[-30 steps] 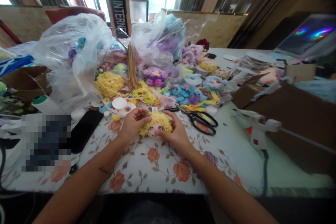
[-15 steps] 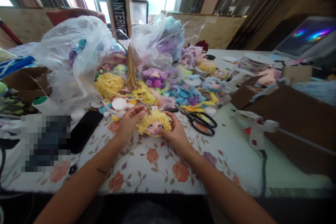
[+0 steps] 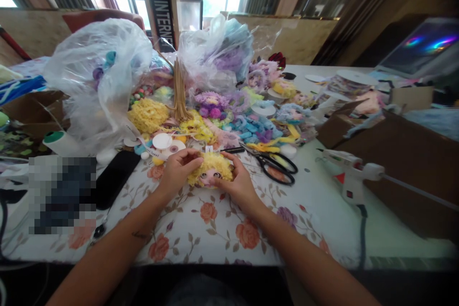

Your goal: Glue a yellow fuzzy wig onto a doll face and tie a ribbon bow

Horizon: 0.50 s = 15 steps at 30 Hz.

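Observation:
A doll head [image 3: 210, 177] with curly yellow hair and a painted face is held just above the flowered cloth, between both hands. A small white tag sticks up at its top. My right hand [image 3: 241, 182] grips its right side, thumb across the lower face and fingers behind. At the upper left of the hair, my left hand [image 3: 180, 171] has thumb and fingers closed on the yellow curls. Black-handled scissors [image 3: 276, 166] lie just right of my right hand, beside a black pen [image 3: 232, 150].
Behind the hands are heaped yarn pieces [image 3: 247, 126], a bundle of sticks [image 3: 181, 93] and plastic bags [image 3: 103, 67]. A black phone [image 3: 117, 179] and thread spool [image 3: 60, 142] lie left. On the right are a glue gun [image 3: 353, 172] and cardboard box [image 3: 412, 167].
My left thumb and fingers have come together onto the doll head's hair, where they were spread apart before. The head has tilted slightly; my right hand keeps its hold.

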### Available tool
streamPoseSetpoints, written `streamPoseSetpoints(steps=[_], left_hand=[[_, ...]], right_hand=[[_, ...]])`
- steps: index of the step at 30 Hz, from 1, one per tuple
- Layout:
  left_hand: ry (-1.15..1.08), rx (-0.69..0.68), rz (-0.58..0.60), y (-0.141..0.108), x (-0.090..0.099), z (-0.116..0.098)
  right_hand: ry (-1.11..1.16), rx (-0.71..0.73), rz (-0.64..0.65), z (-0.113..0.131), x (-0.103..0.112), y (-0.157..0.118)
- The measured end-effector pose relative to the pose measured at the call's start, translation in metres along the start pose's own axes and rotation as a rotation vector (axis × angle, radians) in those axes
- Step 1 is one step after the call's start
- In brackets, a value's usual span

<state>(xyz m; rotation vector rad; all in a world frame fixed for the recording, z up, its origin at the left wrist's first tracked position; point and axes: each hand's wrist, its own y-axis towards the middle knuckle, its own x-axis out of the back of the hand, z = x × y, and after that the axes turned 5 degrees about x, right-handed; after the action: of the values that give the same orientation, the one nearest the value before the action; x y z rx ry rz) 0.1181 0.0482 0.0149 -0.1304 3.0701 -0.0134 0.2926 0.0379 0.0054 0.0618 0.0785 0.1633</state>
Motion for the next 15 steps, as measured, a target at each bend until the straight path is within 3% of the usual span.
streamPoseSetpoints(steps=[15], left_hand=[[-0.101, 0.019, -0.031, -0.0053, -0.0072, -0.0011]], right_hand=[[-0.055, -0.011, -0.01, 0.0006, 0.0006, 0.0007]])
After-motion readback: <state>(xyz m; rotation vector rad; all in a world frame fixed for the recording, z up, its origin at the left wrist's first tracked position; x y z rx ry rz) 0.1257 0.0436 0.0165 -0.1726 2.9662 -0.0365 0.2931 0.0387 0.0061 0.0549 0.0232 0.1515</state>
